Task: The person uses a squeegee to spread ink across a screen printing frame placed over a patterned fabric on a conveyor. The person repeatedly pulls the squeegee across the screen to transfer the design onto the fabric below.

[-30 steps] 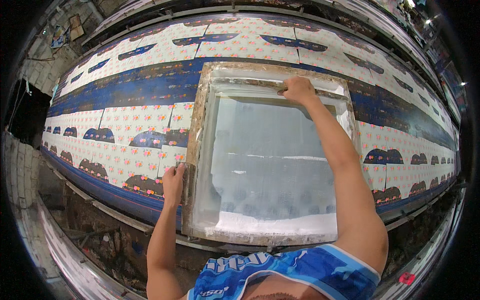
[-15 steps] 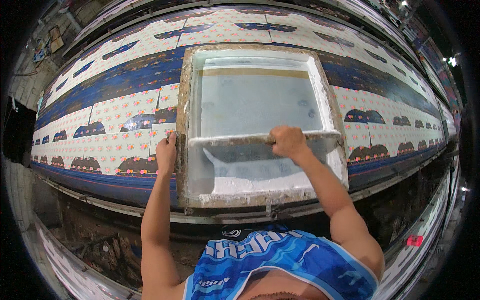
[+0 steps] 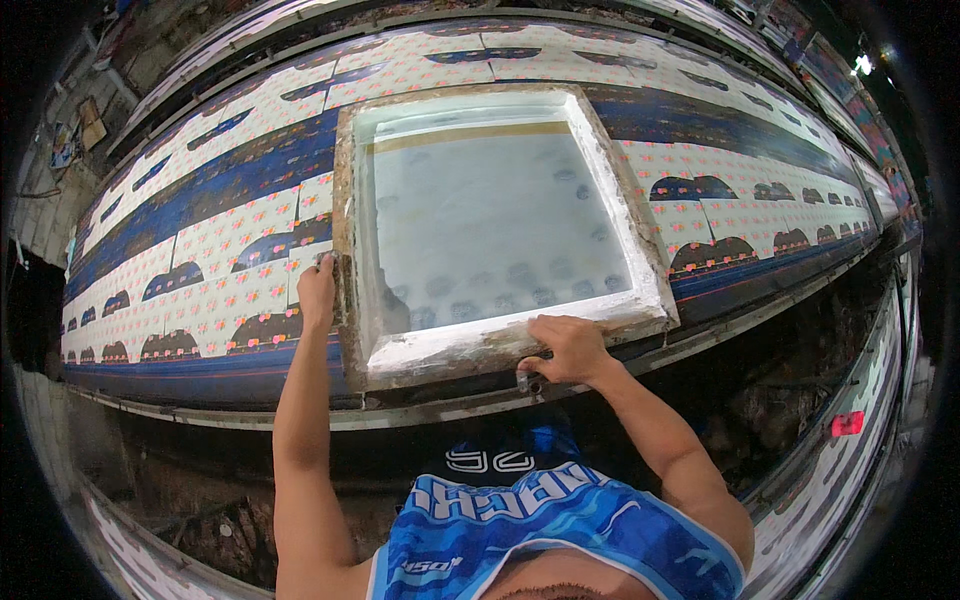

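Observation:
A large screen printing frame (image 3: 358, 372) with a worn wooden rim lies over the patterned sheets, slightly slanted. Inside it, the pale mesh (image 3: 480, 220) shows faint floral marks through it. My left hand (image 3: 317, 292) is closed at the frame's left side, around a small piece on its edge that is mostly hidden. At the near rim, my right hand (image 3: 570, 350) grips the frame, fingers over the top and thumb lower down by a small metal bracket (image 3: 524, 380). I cannot make out the squeegee in the frame.
Cream sheets with small pink flowers (image 3: 262, 215) and dark curved cut-outs line the long blue table (image 3: 215, 385) on both sides. A metal rail (image 3: 230, 415) runs along its near edge. Another printed table and a pink-red object (image 3: 847, 424) are at lower right.
My right hand has let go of the squeegee bar and come nearer to the frame's near rim. The bar no longer spans the mesh. The frame now looks more slanted; my left hand stays beside it.

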The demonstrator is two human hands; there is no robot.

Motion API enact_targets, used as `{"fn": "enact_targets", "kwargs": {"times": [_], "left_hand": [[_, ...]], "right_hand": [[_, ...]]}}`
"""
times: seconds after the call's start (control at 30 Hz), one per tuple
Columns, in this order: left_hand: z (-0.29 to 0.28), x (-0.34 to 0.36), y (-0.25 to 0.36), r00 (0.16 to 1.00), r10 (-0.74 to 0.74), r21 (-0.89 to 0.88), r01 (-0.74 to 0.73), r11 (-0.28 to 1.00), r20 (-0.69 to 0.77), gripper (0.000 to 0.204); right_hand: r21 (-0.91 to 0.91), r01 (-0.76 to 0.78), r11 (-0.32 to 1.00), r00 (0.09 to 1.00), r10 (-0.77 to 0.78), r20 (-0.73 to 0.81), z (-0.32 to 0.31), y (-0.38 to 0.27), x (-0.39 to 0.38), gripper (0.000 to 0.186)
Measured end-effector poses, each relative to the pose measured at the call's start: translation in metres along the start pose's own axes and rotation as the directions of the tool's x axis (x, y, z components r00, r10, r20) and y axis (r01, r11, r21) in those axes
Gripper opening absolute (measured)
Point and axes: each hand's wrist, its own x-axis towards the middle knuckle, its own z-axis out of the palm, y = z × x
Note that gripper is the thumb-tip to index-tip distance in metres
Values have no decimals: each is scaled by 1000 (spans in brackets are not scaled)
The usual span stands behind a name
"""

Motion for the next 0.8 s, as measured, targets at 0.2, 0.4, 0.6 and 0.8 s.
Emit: {"fn": "enact_targets", "kwargs": {"times": [0.2,0.4,0.6,0.8], "left_hand": [[-3,3,-9,995,-101,-169,100,981,-1,56],[-4,1,-1,996,-79,-164,71,984,-42,58],[-3,-10,17,990,-114,-233,94,968,-77,59],[-4,1,-7,993,-92,-179,78,981,-71,59]], "right_hand": [[102,-380,920,905,392,-164,-71,94,-10,18],[-170,-705,688,708,693,-132,-90,226,-36,52],[-61,-826,560,551,826,122,-84,244,-29,63],[-98,-816,570,565,822,77,-88,230,-21,63]]}}
